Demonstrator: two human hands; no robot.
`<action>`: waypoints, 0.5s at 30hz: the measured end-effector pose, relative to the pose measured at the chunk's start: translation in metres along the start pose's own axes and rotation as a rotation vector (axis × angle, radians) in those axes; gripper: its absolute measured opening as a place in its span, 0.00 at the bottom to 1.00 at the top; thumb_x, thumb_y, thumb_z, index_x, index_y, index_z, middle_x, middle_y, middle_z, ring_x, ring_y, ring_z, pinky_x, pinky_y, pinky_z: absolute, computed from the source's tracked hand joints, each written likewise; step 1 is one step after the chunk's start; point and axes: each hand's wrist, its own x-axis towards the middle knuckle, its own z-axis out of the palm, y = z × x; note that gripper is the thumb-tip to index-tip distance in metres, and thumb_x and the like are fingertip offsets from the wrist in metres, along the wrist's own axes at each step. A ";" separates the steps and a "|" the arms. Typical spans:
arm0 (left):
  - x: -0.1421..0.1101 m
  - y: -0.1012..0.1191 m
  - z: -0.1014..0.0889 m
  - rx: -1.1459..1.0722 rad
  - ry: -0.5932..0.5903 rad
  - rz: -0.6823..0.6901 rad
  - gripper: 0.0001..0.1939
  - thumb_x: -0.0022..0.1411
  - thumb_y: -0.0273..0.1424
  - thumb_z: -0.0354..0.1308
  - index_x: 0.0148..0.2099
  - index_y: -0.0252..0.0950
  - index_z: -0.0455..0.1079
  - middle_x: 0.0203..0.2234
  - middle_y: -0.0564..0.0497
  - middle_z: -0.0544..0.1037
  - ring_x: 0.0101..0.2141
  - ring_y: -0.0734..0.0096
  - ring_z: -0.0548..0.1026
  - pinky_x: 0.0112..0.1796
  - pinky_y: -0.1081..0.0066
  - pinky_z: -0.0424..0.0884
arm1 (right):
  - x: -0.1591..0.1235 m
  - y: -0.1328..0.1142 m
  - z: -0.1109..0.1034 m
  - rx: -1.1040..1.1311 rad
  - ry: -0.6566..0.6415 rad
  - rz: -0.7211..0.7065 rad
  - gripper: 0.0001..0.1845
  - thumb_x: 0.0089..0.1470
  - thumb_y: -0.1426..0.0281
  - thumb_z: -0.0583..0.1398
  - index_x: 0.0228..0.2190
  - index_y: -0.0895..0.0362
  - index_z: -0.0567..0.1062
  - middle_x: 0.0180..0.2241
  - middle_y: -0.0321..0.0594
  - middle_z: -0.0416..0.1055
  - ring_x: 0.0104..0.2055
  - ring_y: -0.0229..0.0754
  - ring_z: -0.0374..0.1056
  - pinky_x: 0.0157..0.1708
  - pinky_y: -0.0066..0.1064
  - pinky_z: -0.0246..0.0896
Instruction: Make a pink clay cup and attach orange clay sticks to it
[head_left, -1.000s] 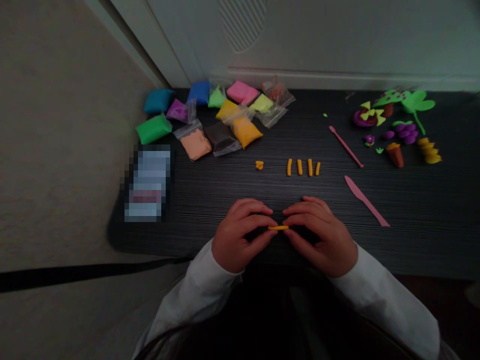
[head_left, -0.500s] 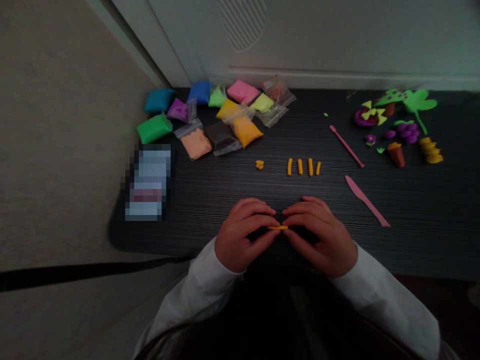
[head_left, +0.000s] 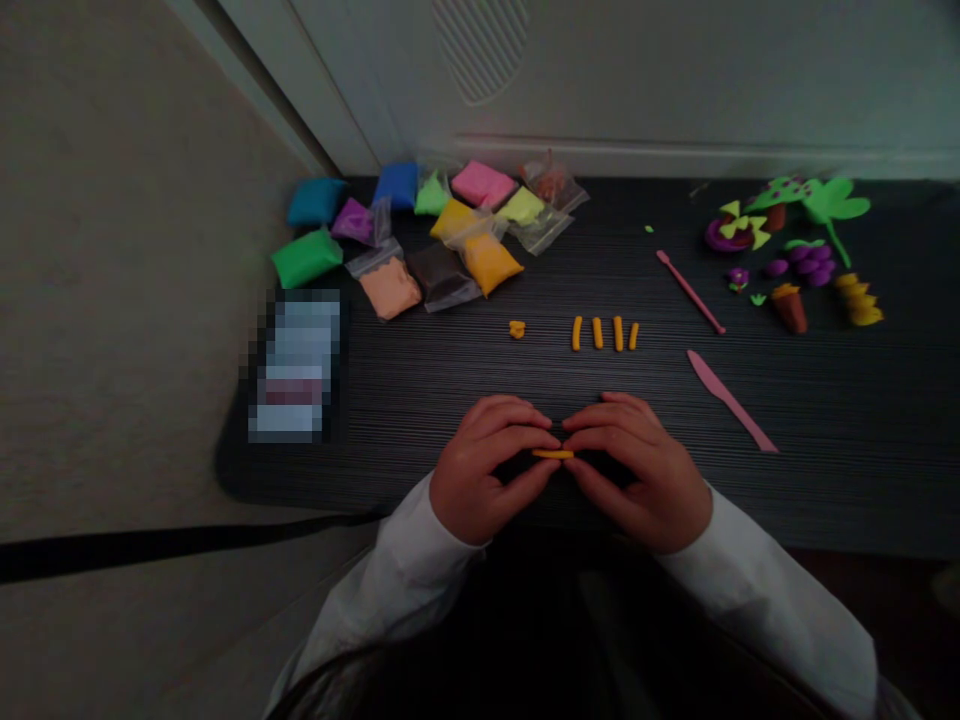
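A thin orange clay strip (head_left: 553,455) lies level between my two hands, above the near part of the dark table (head_left: 420,400). My left hand (head_left: 491,460) pinches it between thumb and fingertips. At its right end, my right hand (head_left: 641,465) closes thumb and fingertips on the same strip. Beyond my hands several short orange clay rolls (head_left: 598,333) lie side by side in a row. Left of the row sits a small orange clay lump (head_left: 517,329). A pink plastic clay knife (head_left: 731,400) and a thin pink modelling tool (head_left: 690,291) rest to the right.
Bags of coloured clay (head_left: 439,275) spread over the back left. A phone with a blurred screen (head_left: 296,365) lies at the left edge. Finished clay pieces, among them a green flower (head_left: 832,205), purple balls (head_left: 810,264) and a brown cone (head_left: 790,308), stand at the back right.
Both hands keep their pinch on the orange clay strip, with hardly any movement. The whole view has shifted very slightly.
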 end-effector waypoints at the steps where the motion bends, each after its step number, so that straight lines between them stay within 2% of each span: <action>1: 0.000 0.000 0.000 0.000 -0.002 0.003 0.06 0.49 0.26 0.61 0.33 0.36 0.72 0.32 0.48 0.76 0.38 0.68 0.72 0.41 0.64 0.69 | 0.000 0.000 0.000 0.001 -0.004 0.000 0.08 0.47 0.73 0.58 0.34 0.54 0.71 0.36 0.39 0.73 0.41 0.40 0.68 0.51 0.43 0.54; 5: -0.001 -0.001 0.000 -0.007 -0.011 0.001 0.05 0.49 0.26 0.60 0.33 0.36 0.72 0.32 0.48 0.76 0.38 0.67 0.72 0.42 0.64 0.69 | 0.000 0.000 0.000 -0.002 -0.003 0.006 0.08 0.47 0.73 0.58 0.34 0.55 0.71 0.37 0.39 0.73 0.41 0.40 0.68 0.51 0.43 0.54; 10: -0.002 -0.002 -0.001 -0.026 0.006 -0.030 0.10 0.48 0.26 0.61 0.37 0.35 0.71 0.34 0.47 0.76 0.39 0.67 0.71 0.43 0.63 0.69 | 0.000 0.000 0.000 -0.004 0.001 0.018 0.08 0.47 0.73 0.58 0.34 0.55 0.71 0.37 0.40 0.73 0.41 0.40 0.68 0.51 0.43 0.54; 15: -0.001 -0.002 -0.001 -0.023 0.016 -0.002 0.06 0.49 0.24 0.60 0.33 0.35 0.72 0.32 0.47 0.76 0.38 0.68 0.72 0.42 0.65 0.69 | 0.000 -0.001 -0.001 -0.003 0.001 0.026 0.09 0.47 0.71 0.59 0.35 0.55 0.71 0.37 0.40 0.73 0.41 0.40 0.68 0.51 0.43 0.54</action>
